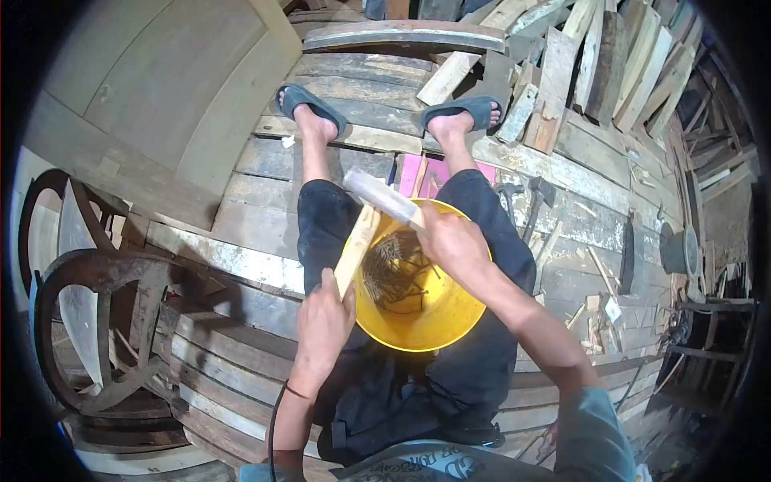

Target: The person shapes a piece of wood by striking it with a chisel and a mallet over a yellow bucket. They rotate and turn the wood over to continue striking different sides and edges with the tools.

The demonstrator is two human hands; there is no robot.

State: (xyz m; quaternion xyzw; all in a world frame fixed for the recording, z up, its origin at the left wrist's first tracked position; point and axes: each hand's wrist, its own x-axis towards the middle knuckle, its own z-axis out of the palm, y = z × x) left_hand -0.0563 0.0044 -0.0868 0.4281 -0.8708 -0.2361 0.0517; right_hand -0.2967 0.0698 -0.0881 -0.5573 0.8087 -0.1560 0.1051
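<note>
Wooden stick [356, 249] in closed left-hand grip [323, 318]

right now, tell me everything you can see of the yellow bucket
The yellow bucket looks like plastic, round and open-topped, its mouth facing the camera. Thin, dark, nail-like pieces lie heaped inside. It sits between the dark-trousered legs; a wooden strip overlaps its rim, contact unclear. Its base is hidden.

The bright view curves into black corners
</note>
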